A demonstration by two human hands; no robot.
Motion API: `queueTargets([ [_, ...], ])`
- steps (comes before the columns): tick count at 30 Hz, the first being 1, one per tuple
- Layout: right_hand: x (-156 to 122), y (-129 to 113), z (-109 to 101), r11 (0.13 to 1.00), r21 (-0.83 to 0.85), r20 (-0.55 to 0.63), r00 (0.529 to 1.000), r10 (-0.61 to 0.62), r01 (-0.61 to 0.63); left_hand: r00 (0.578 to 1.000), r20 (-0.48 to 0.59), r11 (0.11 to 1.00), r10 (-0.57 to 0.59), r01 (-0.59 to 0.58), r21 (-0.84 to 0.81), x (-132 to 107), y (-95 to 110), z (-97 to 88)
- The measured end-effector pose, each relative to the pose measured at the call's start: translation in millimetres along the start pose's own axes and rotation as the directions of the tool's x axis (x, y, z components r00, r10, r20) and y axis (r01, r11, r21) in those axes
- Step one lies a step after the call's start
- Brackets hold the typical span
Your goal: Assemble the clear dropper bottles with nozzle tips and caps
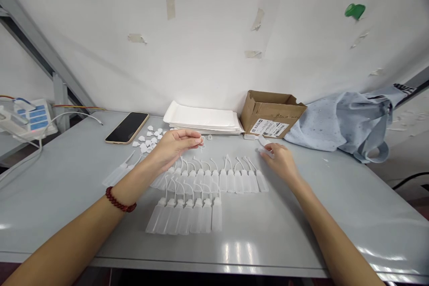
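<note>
Two rows of small clear squeeze bottles [201,187] with thin curved tips lie side by side on the grey table [67,178]. My left hand [174,145] hovers over the back row, its fingertips pinched on a tiny clear cap. My right hand [279,161] rests on the table right of the bottles, fingers closed round a small clear bottle [263,142] near the cardboard box. A scatter of small white caps [149,138] lies behind my left hand.
A phone [127,127] lies at the back left. A stack of white sheets [204,119] and an open cardboard box [271,114] stand against the wall. A blue cloth bag [348,120] lies to the right, a device with cables [28,120] at far left.
</note>
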State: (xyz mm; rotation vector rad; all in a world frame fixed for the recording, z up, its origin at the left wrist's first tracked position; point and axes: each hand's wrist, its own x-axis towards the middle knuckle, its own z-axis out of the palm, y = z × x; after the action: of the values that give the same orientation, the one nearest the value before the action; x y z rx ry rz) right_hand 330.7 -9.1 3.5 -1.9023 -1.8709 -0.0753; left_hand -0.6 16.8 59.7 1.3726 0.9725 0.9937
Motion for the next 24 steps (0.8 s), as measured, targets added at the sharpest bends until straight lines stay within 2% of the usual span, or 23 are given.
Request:
queueTargets([
  [3, -1.7, -7.5, 0.0, 0.997, 0.056, -0.060, 0.997, -0.053, 0.057, 0.997, -0.002, 0.986, 0.074, -0.072, 0.150, -6.6, 4.4, 7.1],
  [5, -5.3, -17.3, -0.1, 0.988, 0.100, -0.096, 0.990, -0.105, 0.115, 0.974, 0.035, 0.919, 0.222, -0.221, 0.325, -12.4, 5.0, 13.4],
  [7, -11.2, -31.3, -0.5, 0.974, 0.141, -0.125, 0.979, -0.163, 0.180, 0.898, 0.130, 0.773, 0.420, -0.429, 0.467, -18.1, 2.5, 20.0],
  [9, -19.3, -48.3, -1.7, 0.954, 0.174, -0.144, 0.965, -0.219, 0.243, 0.779, 0.243, 0.593, 0.578, -0.606, 0.531, -22.6, -2.5, 26.2],
  [11, -28.7, -66.5, -3.9, 0.930, 0.205, -0.159, 0.948, -0.277, 0.306, 0.684, 0.320, 0.473, 0.655, -0.702, 0.533, -25.5, -7.9, 31.7],
  [12, -33.4, -75.2, -5.2, 0.897, 0.246, -0.194, 0.925, -0.326, 0.367, 0.659, 0.337, 0.447, 0.673, -0.725, 0.525, -26.4, -10.1, 34.1],
  [15, -45.8, -96.6, -8.7, 0.829, 0.336, -0.232, 0.892, -0.388, 0.448, 0.643, 0.333, 0.451, 0.690, -0.741, 0.497, -28.0, -13.0, 40.1],
  [18, -52.9, -107.9, -11.1, 0.796, 0.445, -0.224, 0.911, -0.346, 0.411, 0.664, 0.286, 0.489, 0.691, -0.720, 0.492, -29.7, -10.9, 43.5],
  [21, -54.2, -110.8, -14.5, 0.711, 0.650, -0.154, 0.962, -0.225, 0.270, 0.679, 0.248, 0.515, 0.691, -0.703, 0.490, -31.6, -8.0, 44.8],
  [24, -52.2, -110.4, -21.0, 0.535, 0.844, 0.024, 0.994, -0.108, 0.038, 0.681, 0.243, 0.523, 0.691, -0.703, 0.481, -33.1, -7.7, 45.8],
])
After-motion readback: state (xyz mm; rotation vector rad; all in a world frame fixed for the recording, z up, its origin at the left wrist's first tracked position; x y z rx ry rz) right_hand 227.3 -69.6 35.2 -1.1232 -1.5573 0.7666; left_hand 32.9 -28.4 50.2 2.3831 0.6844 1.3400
